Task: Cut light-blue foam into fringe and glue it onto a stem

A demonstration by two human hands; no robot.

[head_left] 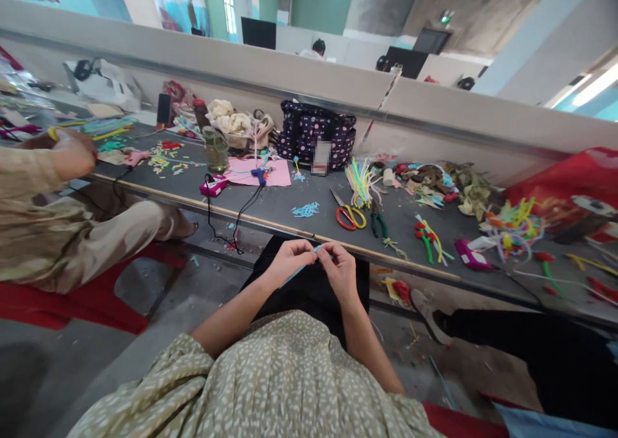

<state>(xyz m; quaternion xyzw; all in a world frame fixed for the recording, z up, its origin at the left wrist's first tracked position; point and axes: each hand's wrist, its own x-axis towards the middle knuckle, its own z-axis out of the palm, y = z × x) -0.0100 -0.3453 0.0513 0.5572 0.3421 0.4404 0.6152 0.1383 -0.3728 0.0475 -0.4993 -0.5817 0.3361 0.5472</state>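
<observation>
My left hand [288,259] and my right hand [339,269] meet over my lap, just below the table's front edge [299,227]. Both pinch a thin light-blue pipe cleaner [298,270], which slants down to the left between the fingers. On the table straight ahead lie small light-blue pieces [305,210]. Red-and-yellow scissors [348,214] and green-handled pliers [379,222] rest a little to the right of them.
A co-worker's hand [72,151] holds something yellow at the far left. Another person's leg and shoe [432,322] reach in at the right. A dotted bag [316,134], a jar [215,148], glue guns [259,176] with cords and several pipe-cleaner bundles [361,181] crowd the table.
</observation>
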